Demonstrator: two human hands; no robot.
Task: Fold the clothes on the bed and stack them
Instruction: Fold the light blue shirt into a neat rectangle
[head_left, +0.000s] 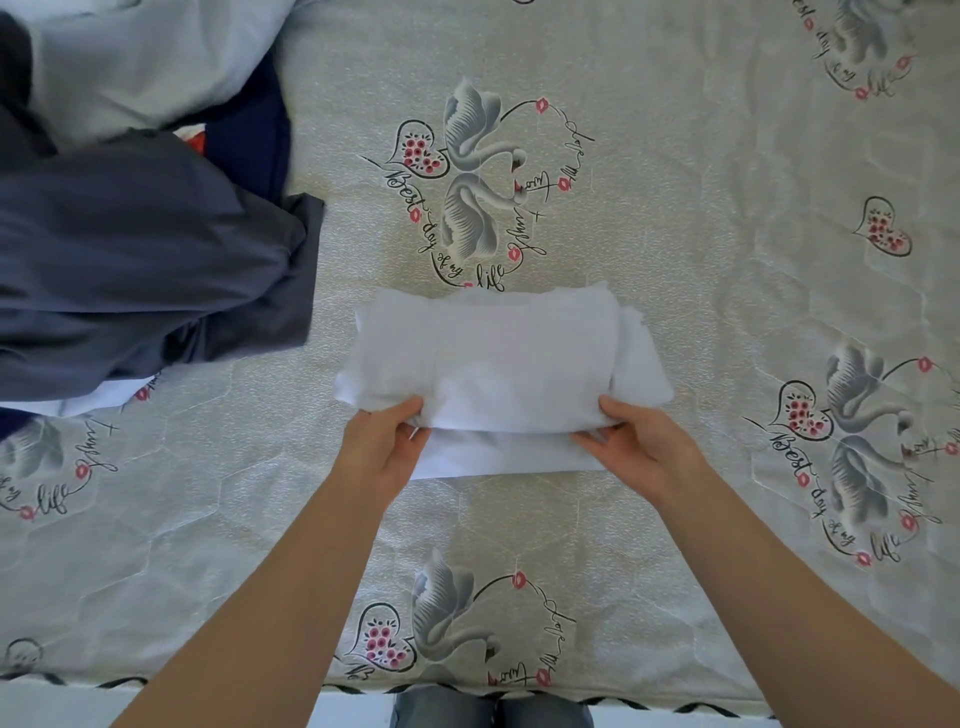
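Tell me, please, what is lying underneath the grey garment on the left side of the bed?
Under the grey garment a white edge shows at its near side, and navy fabric with a bit of red at its far side. How far they reach beneath is covered.

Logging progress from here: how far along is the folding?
No finished stack shows. In hand: both hands, left and right, grip the near edge of a mostly folded white garment. Left: the grey garment and other clothes piled at left, unfolded.
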